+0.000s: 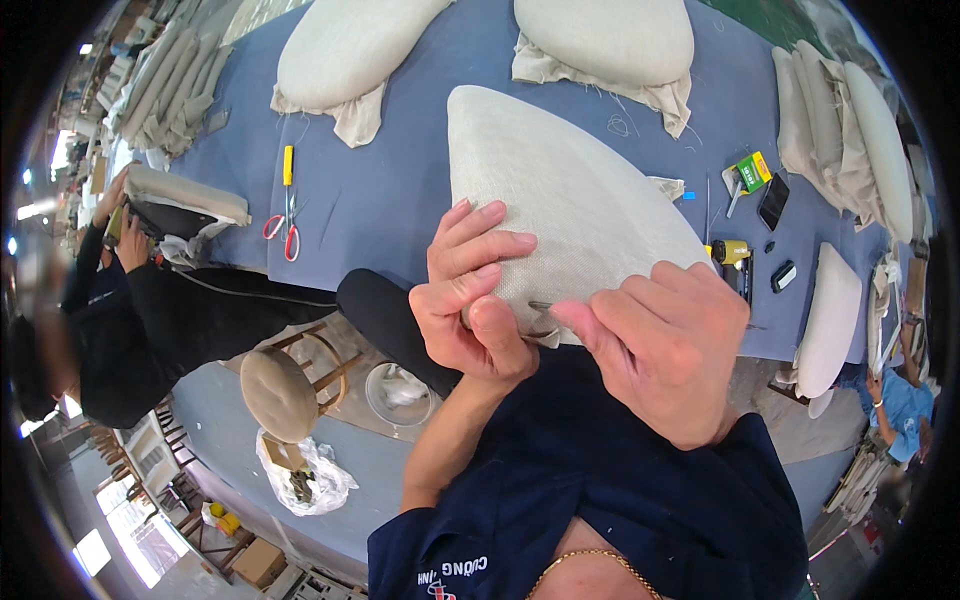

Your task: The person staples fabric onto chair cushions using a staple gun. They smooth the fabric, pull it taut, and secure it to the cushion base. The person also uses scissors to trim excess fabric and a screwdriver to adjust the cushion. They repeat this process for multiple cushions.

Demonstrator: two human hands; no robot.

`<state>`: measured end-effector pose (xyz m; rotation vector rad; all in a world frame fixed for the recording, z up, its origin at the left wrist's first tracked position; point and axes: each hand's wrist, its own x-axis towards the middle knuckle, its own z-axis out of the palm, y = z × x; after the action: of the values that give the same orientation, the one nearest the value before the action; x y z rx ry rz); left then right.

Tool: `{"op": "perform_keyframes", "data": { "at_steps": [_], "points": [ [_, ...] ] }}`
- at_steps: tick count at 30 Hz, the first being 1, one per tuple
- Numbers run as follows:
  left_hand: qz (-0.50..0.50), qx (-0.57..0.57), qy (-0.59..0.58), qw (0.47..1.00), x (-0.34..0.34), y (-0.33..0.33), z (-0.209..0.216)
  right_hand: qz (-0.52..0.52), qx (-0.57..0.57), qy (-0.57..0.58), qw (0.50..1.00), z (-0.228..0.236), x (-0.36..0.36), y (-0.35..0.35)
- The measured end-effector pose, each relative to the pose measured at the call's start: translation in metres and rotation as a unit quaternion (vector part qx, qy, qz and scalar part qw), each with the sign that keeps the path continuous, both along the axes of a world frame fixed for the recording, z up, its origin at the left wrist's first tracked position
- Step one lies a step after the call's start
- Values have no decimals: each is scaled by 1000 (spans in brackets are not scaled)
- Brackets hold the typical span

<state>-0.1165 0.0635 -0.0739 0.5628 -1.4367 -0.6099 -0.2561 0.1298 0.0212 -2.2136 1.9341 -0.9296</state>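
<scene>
An upholstered seat cushion [560, 170] in pale woven fabric lies in front of me, its near edge tipped up toward my chest. My left hand [470, 290] grips that near edge, fingers on the cover and thumb by the fabric fold. Just right of it, my right hand [665, 345] is closed around a thin tool, its grey metal tip [540, 306] showing at the cushion's edge. The fist hides the rest of this tool, so its kind cannot be told.
Red-handled scissors [290, 240] and a yellow-handled tool [288, 165] lie left on the blue table [390, 180]. Rightward are a staple gun [732, 252], a green-yellow box [750, 172] and a phone [773, 202]. More cushions [605, 40] sit beyond. A co-worker [150, 310] handles another cushion at left.
</scene>
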Motion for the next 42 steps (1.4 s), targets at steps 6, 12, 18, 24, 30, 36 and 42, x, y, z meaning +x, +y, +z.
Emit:
{"op": "perform_keyframes", "data": {
  "at_steps": [6, 12, 18, 24, 30, 36, 42],
  "points": [
    [10, 11, -42, 999, -7, -1, 8, 38, 41, -322, 945, -31, -10, -11],
    [11, 23, -14, 1000, -25, -8, 18, 31, 104, -372, 922, -26, -26, -15],
    [38, 30, -17, 999, -23, -4, 19, 20, 17, -206, 978, -14, -28, -15],
    [46, 22, -42, 998, -20, -2, 19, -9, 4, -74, 997, -3, -28, -3],
    [78, 27, -56, 995, -22, -1, 20, 53, 23, -209, 976, -32, -30, -15],
    [45, 24, -19, 999, -27, -3, 18, 65, 84, -366, 924, -37, -37, -17],
    [64, 13, -84, 994, -25, -7, 25, 33, 24, -179, 983, -22, -51, -8]
  ]
}}
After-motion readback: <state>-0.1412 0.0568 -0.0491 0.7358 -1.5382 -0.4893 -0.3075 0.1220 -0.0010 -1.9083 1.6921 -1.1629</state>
